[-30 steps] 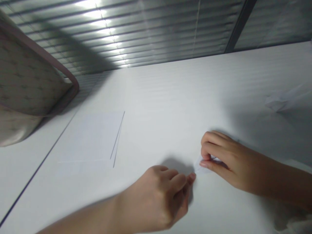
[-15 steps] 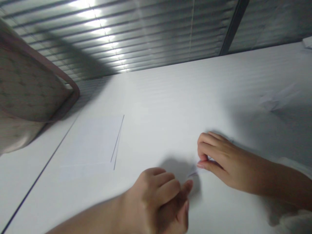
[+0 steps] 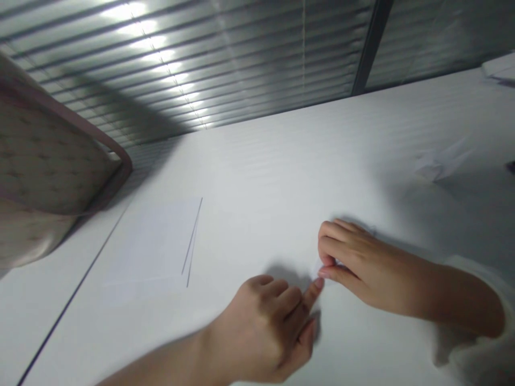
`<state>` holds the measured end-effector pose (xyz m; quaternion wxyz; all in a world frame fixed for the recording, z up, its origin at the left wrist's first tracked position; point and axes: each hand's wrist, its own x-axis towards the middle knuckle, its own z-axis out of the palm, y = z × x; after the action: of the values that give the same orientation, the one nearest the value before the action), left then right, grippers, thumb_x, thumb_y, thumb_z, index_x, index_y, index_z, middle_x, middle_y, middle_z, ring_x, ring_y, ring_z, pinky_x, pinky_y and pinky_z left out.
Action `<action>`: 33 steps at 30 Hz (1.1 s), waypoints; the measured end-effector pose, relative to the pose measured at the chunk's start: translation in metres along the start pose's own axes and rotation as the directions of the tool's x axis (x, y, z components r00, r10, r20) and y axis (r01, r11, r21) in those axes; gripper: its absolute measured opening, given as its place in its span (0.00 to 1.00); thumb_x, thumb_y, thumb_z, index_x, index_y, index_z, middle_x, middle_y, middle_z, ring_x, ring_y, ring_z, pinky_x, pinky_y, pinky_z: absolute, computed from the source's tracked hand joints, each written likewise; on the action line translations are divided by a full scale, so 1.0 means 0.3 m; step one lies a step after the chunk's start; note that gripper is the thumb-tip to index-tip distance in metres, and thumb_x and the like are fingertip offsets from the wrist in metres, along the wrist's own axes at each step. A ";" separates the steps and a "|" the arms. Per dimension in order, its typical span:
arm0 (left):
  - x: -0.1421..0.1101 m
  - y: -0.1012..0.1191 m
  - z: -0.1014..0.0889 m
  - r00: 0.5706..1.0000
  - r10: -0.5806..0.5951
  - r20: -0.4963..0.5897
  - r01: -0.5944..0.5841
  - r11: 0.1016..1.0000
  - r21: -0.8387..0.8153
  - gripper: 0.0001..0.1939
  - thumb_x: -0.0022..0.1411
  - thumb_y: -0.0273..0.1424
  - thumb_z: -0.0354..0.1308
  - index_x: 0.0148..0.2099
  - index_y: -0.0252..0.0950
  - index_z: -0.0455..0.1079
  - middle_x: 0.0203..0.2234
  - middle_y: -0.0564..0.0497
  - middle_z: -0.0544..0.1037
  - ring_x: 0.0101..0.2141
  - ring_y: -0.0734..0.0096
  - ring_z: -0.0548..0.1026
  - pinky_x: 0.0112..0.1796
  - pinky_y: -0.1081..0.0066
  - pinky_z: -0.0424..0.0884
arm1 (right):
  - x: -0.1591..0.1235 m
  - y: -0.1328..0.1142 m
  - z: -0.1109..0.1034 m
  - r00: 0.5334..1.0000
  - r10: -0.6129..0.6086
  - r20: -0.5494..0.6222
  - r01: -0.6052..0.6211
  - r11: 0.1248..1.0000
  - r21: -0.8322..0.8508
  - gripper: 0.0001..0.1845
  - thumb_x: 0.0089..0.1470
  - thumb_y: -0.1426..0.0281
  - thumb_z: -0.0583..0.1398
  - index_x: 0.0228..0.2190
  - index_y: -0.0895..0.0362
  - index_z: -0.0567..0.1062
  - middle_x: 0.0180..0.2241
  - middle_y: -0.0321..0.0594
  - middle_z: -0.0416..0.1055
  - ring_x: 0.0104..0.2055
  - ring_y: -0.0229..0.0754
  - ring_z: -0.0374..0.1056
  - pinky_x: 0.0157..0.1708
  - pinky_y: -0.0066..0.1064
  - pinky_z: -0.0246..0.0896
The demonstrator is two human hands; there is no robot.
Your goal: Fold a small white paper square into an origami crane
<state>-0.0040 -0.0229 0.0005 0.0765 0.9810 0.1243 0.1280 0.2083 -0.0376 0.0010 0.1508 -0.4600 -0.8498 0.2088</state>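
Observation:
My right hand rests on the white table with thumb and forefinger pinched on a small piece of white paper, mostly hidden by the fingers. My left hand lies just to its left, fingers curled, with the forefinger tip touching the same small paper. A thin stack of white paper sheets lies flat on the table to the left of both hands.
A patterned cushion with a pink-brown edge hangs over the table's left side. Closed window blinds run along the back. A folded white paper piece lies at the right, and another white object at the far right corner.
My left hand dipped toward me and then came back up, its forefinger now at the small paper. My right hand stayed pinched in place. The view shifted slightly rightwards.

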 end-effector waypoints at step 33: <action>0.014 0.011 -0.008 0.999 -0.016 -0.049 0.013 0.998 -0.054 0.22 0.62 0.28 0.52 0.56 0.23 0.63 0.40 0.43 0.76 0.40 0.61 0.70 0.40 0.62 0.67 | -0.039 0.038 0.002 0.983 0.159 -0.096 -0.157 0.987 0.029 0.08 0.56 0.76 0.57 0.27 0.55 0.62 0.31 0.36 0.62 0.35 0.41 0.59 0.37 0.37 0.54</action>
<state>0.0000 -0.0247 0.0043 0.1005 0.9742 0.1298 0.1550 0.2224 -0.0420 -0.0059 0.1802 -0.5339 -0.8000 0.2062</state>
